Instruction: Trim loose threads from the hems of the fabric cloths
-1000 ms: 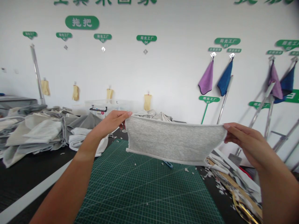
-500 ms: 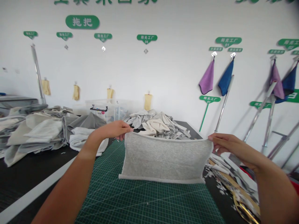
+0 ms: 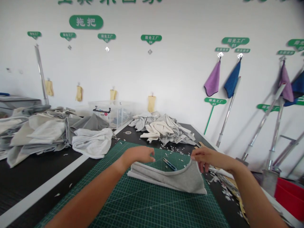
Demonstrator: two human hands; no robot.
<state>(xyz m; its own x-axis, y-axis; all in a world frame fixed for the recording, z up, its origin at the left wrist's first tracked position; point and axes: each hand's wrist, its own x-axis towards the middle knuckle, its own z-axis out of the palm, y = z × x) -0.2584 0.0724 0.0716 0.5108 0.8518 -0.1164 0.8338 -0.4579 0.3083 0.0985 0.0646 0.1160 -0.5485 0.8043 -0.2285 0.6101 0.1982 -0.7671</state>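
A grey cloth piece with pale hemmed edges sags onto the green cutting mat. My left hand pinches its left top corner, low over the mat. My right hand pinches the right top corner, held a little higher, so the cloth droops between them. A small blue-handled cutting tool lies on the mat just behind the cloth, between my hands.
A heap of grey and cream cloths sits behind the mat. Stacks of folded fabric lie at left, beside a clear plastic box. Scraps and trimmings litter the right edge. A red bin and metal poles stand at right.
Both hands have come down and closer together. The cloth, held stretched upright before, now slumps onto the mat, uncovering the blue tool and the heap behind.
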